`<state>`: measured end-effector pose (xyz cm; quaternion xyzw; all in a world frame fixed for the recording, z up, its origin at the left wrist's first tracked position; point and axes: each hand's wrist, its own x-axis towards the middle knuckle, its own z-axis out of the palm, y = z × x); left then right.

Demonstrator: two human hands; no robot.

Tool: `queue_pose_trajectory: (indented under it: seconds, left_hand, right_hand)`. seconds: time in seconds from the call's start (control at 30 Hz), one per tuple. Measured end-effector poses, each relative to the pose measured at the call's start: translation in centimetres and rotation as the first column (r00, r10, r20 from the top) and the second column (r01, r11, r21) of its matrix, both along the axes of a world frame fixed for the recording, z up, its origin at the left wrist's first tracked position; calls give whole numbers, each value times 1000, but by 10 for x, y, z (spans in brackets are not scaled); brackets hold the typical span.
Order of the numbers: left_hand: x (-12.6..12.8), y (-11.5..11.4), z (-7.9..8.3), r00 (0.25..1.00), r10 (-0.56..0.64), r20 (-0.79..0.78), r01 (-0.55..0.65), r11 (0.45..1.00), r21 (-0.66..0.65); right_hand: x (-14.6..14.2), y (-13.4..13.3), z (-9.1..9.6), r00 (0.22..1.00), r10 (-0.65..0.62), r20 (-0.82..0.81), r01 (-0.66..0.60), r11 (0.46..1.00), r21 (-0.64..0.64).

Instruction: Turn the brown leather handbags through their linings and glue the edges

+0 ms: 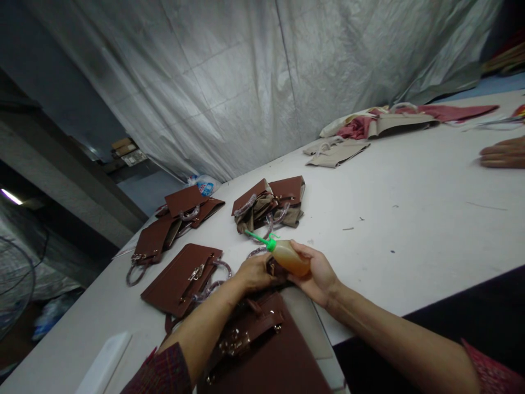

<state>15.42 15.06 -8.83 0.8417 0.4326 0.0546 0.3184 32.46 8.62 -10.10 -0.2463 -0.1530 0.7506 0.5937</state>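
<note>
My right hand [318, 276] grips a small squeeze bottle [287, 256] of amber liquid with a green nozzle that points up and left. Beside it, my left hand [256, 272] is closed on a small brown part at the top of the brown leather bag [262, 350] lying in front of me. That bag has gold-coloured hardware and a strap across its front. The bottle's body rests just above the part that my left hand pinches.
Several more brown bags [182, 279] and flaps [268, 202] with plastic-wrapped handles lie on the white table [410, 230]. Beige and red pieces [385, 123] sit at the far right. Another person's hand [502, 153] rests at the right edge. A grey tarp hangs behind.
</note>
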Motion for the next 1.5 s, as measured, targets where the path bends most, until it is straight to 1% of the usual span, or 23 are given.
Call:
queue_pose_trajectory:
  seconds: [0.03, 0.1, 0.2, 0.27, 0.3, 0.33, 0.4, 0.47, 0.53, 0.6, 0.63, 0.7, 0.77, 0.83, 0.97, 1.1, 1.2, 1.27, 1.43, 1.5]
  left_hand:
    - [0, 0, -2, 1000, 4, -19, -3, 1000, 25]
    - [-1, 2, -6, 999, 19, -34, -18, 999, 31]
    - [-8, 6, -9, 998, 58, -25, -58, 998, -8]
    - [-12, 8, -10, 998, 63, 10, -63, 997, -46]
    - [-13, 9, -10, 998, 59, 29, -57, 996, -66]
    - [-14, 9, -9, 997, 55, 45, -51, 996, -79]
    - [-14, 9, -9, 997, 51, 60, -46, 996, -80]
    - [-14, 9, -8, 998, 45, 53, -42, 997, -59]
    - [-13, 10, -8, 998, 33, 44, -31, 998, -46]
    - [-13, 10, -9, 999, 22, 39, -20, 998, -53]
    - [-13, 10, -9, 999, 21, 40, -18, 998, -58]
    - [-12, 10, -9, 999, 19, 49, -16, 998, -67]
    - [-13, 10, -9, 998, 21, 67, -16, 997, -71]
    - [-13, 10, -9, 997, 30, 73, -24, 997, -73]
    - [-14, 11, -11, 998, 33, 53, -30, 998, -48]
    - [-17, 14, -17, 998, 36, 56, -34, 999, -40]
    - [-18, 15, -20, 998, 39, 54, -36, 998, -44]
    - [-17, 15, -21, 997, 39, 67, -36, 998, -53]
    - [-16, 15, -20, 996, 38, 78, -32, 997, -70]
    - [-16, 15, -19, 997, 39, 73, -33, 997, -75]
  right_hand:
    - [1, 0, 2, 1000, -2, 4, 2, 1000, -29]
    - [10, -1, 5, 1000, 12, 24, -10, 998, -64]
    - [39, -2, 8, 996, 17, 87, -14, 999, -40]
    - [63, -3, 8, 981, -25, 192, 27, 1000, -7]
    - [75, -4, 8, 958, -53, 280, 49, 999, 21]
    - [85, -5, 7, 921, -82, 380, 65, 996, 57]
    - [103, -5, 5, 815, -128, 566, 57, 988, 141]
    - [115, -5, 3, 696, -159, 700, 15, 978, 207]
    - [121, -2, 2, 570, -185, 800, -45, 966, 255]
    - [122, 3, 1, 451, -233, 862, -112, 943, 313]
    - [122, 6, 0, 406, -261, 876, -146, 927, 345]
    - [121, 13, -1, 348, -302, 888, -220, 894, 391]
    - [119, 20, -3, 307, -318, 897, -283, 869, 405]
    - [119, 25, -4, 275, -321, 906, -328, 855, 402]
    - [118, 30, -1, 232, -340, 911, -369, 836, 406]
    - [119, 31, 8, 222, -312, 924, -398, 836, 378]
    - [120, 32, 15, 230, -248, 941, -475, 815, 332]
    - [121, 32, 16, 234, -222, 947, -509, 802, 313]
    - [120, 34, 12, 244, -280, 929, -419, 833, 361]
    - [121, 35, 12, 222, -287, 932, -430, 829, 358]
